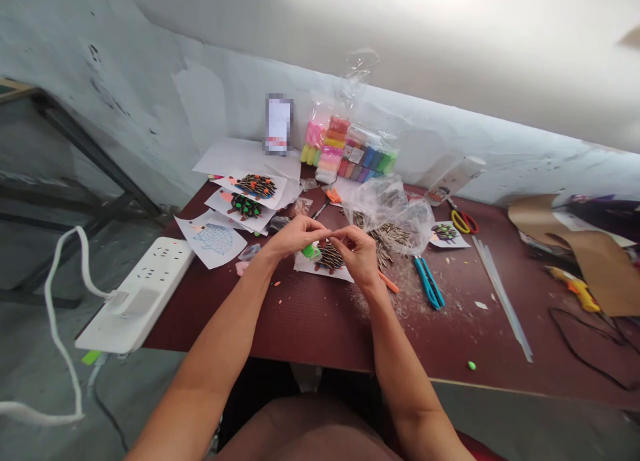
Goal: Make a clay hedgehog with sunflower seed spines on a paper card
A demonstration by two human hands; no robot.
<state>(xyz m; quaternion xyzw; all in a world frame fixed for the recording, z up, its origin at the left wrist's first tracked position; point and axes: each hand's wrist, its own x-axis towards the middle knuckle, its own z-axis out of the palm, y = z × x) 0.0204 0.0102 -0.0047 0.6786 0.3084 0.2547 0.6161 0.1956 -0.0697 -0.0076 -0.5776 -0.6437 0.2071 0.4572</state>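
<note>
My left hand (299,237) is closed, its lower fingers around a lump of bright green modelling clay (311,251) in clear plastic. My right hand (359,251) is pinched too, and the fingertips of both hands meet over the table. What lies between those tips is too small to make out. Just beneath them is a paper hedgehog picture (327,255) with dark seed-like spines glued on; the hands partly cover it. Beyond my right hand spreads a pile of striped sunflower seeds (387,237), partly under a clear plastic bag (395,207).
Finished-looking hedgehog pictures (253,186) and a blue drawing (213,241) lie left, beside a white power strip (143,294). Clay packs (345,151) lean at the back. Rightward are a teal cutter (429,283), scissors (464,221), glue sticks (503,301) and a yellow glue gun (575,289).
</note>
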